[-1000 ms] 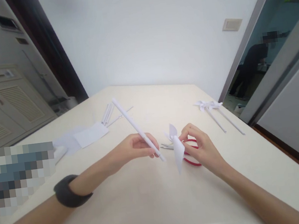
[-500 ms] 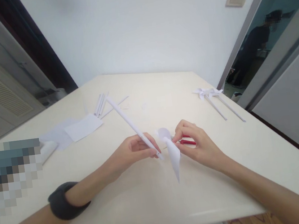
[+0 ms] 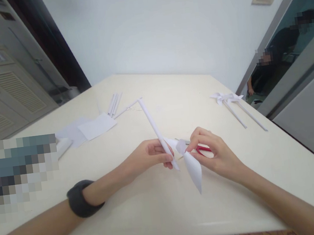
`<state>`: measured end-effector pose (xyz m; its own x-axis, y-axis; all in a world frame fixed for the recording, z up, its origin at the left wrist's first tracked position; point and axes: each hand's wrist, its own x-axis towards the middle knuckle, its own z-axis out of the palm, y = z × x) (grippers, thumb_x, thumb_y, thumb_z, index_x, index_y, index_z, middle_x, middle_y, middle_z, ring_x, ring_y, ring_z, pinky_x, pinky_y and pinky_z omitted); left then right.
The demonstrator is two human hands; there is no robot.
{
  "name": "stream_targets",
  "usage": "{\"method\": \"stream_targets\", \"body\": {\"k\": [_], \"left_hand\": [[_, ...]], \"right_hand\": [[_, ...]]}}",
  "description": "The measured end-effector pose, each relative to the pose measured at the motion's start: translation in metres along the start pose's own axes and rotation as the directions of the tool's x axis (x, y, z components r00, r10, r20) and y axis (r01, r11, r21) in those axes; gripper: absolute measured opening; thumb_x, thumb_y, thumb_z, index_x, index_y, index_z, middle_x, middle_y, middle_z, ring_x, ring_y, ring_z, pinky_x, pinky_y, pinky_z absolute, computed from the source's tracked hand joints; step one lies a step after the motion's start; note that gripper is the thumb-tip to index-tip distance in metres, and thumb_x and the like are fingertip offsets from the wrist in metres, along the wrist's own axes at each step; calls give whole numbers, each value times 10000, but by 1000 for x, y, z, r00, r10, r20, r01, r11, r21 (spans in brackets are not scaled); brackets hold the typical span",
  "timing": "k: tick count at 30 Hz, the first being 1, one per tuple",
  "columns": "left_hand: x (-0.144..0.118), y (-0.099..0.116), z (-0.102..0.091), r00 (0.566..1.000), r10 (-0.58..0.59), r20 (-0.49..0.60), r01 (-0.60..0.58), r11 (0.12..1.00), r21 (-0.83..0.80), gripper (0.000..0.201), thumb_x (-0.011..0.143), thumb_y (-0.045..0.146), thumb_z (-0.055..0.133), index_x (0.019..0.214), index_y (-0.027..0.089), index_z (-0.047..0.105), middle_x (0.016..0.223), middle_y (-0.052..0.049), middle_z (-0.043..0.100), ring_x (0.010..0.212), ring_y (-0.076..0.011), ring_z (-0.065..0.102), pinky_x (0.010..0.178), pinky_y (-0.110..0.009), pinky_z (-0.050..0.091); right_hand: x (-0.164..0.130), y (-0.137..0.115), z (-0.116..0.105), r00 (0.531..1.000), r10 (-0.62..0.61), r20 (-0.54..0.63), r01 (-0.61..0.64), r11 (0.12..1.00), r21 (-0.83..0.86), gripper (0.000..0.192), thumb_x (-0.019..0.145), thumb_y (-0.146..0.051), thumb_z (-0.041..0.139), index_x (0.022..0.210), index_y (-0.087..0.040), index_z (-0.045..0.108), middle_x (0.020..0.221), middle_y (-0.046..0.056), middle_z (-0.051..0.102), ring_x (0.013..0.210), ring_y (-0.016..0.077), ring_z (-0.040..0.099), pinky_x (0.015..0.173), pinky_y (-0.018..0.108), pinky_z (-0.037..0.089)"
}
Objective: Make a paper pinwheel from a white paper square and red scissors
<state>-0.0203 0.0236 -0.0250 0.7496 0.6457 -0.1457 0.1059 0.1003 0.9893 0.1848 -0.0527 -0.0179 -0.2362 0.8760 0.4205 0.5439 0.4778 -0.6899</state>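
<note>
Left grip (image 3: 153, 158): here it is, closed around the rolled paper stick (image 3: 153, 125) near its lower end, with the long upper part slanting up and away. All that length works as a lever, so a slack hold could let it tip; squeeze too hard and the hollow-looking roll might flatten or crease.

Right grip (image 3: 214, 148): a fingertip pinch on the middle of the white paper pinwheel (image 3: 193, 165). Tight work! Too loose and a curled blade could spring open; too firm and the folds may crush.

Pinwheel: up in the air between the two hands, over the tabletop (image 3: 134, 215), one pointed blade hanging down, another reaching behind the stick. Whether paper touches stick, I can't tell. Any sideways jerk could snag that blade and tear it.

Pale sliver (image 3: 180, 158): a thin thing in the gap between stick and pinwheel, too small to name. If it has a point, a careless press could prick a finger or rip the paper.

Scissors (image 3: 203, 148): red handles partly behind the right hand, blades toward the middle. A low swing might knock them or catch a knuckle on the metal.

Two pinwheels on sticks (image 3: 235, 114): lying off to the right, heads bunched together; a hasty pickup there could tangle the blades.
</note>
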Motion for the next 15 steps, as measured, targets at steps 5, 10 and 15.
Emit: {"method": "stream_targets", "body": {"k": [5, 10, 15], "left_hand": [[-3, 7, 2, 998, -41, 48, 42, 999, -24, 96, 753, 232, 654, 767, 141, 626, 761, -42, 676, 676, -142, 600, 702, -288, 460], [-5, 9, 5, 998, -47, 48, 50, 997, -66, 105, 748, 253, 655, 747, 152, 627, 716, -23, 659, 661, -142, 586, 699, -282, 443], [-6, 6, 6, 999, -38, 35, 41, 993, -109, 128, 741, 261, 665, 772, 142, 629, 723, -26, 653, 669, -142, 577, 698, -278, 437]], "right_hand": [[-1, -1, 0, 1000, -1, 1, 1, 1000, 5, 25, 823, -181, 602, 809, -194, 618, 835, 11, 499, 792, 144, 516, 688, 305, 395], [-2, -1, 1, 1000, -20, -19, 20, 1000, -4, 34, 818, -176, 606, 815, -205, 623, 818, 11, 499, 780, 152, 514, 705, 320, 391], [-2, -2, 3, 999, -42, -17, 41, 999, -30, 56, 805, -147, 615, 798, -202, 626, 811, 5, 516, 775, 147, 516, 750, 332, 369]]}}
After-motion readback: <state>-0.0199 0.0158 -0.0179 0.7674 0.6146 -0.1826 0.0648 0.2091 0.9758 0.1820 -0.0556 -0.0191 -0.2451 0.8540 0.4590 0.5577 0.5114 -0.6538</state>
